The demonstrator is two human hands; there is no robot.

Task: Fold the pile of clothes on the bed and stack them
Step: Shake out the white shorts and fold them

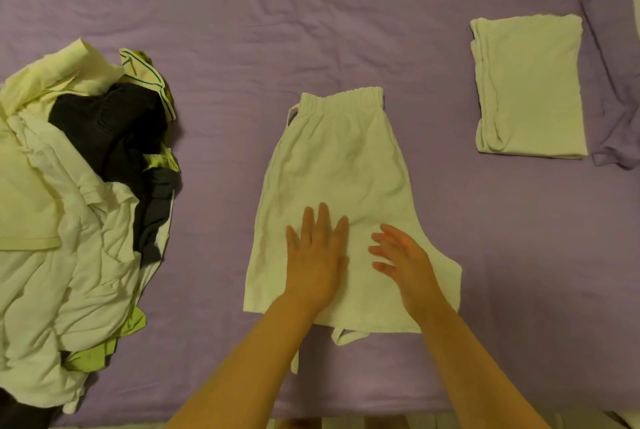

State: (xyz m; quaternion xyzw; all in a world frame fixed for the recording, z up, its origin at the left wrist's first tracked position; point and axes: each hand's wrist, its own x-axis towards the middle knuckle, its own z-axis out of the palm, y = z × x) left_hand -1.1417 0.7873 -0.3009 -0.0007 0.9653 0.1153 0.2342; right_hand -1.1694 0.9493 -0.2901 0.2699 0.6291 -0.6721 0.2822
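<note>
— Cream cotton, those shorts (337, 165), lying in the middle of the bed (242, 30) with the elastic waistband away from you. What should my hands be doing?

— Going left to right: your left hand (317, 257) lies flat on the lower part of the cloth, fingers straight, grasping nothing. Your right hand (403, 264) is spread just beside it, also holding nothing; it is blurred, so I cannot tell whether it touches the fabric. I judge you are smoothing before a fold. Press out the creases toward the hems, then tuck in the drawstring (348, 338) that trails off the near edge, so it doesn't hang out of the fold.

— And around me?

— Far left, the unfolded pile (69, 214) of pale, dark and green garments sits well apart from the shorts. To the right, one folded white piece (531, 86) waits near a rumple in the sheet. That looks like the stack's place. Nothing lies between it and the shorts.
</note>
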